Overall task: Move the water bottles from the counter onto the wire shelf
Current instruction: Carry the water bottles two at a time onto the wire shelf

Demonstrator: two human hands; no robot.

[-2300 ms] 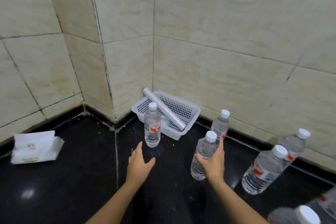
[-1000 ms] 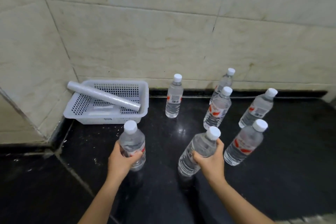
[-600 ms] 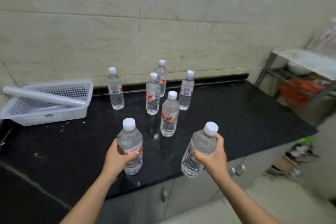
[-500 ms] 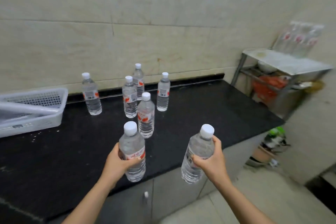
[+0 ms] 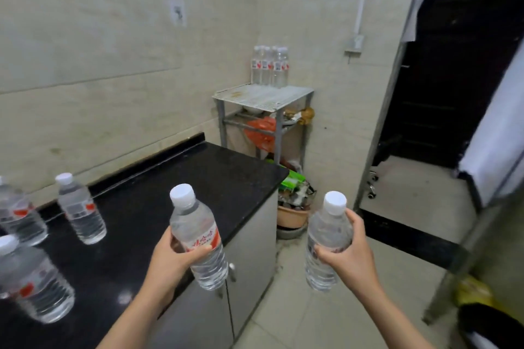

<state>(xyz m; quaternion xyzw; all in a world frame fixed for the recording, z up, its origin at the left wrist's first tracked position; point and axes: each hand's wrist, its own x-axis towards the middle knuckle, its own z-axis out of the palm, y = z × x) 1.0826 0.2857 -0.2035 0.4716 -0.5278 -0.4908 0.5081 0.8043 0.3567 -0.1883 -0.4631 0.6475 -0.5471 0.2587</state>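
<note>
My left hand grips a clear water bottle with a white cap and red label, held upright over the counter's front edge. My right hand grips a second water bottle, upright above the floor past the counter's end. Three more bottles stand on the black counter at the left: one near the wall, one at the far left edge, one close in front. The wire shelf stands in the corner beyond the counter, with several bottles grouped at its back.
Under the shelf's top sit an orange bag and bowls. Clutter and a brown basin lie on the floor between counter and shelf. A dark doorway opens at the right, with a metal frame beside it. Grey cabinet doors sit below the counter.
I lifted both bottles off the counter and turned right. The white basket has left view, and the wire shelf and doorway have come into view ahead.
</note>
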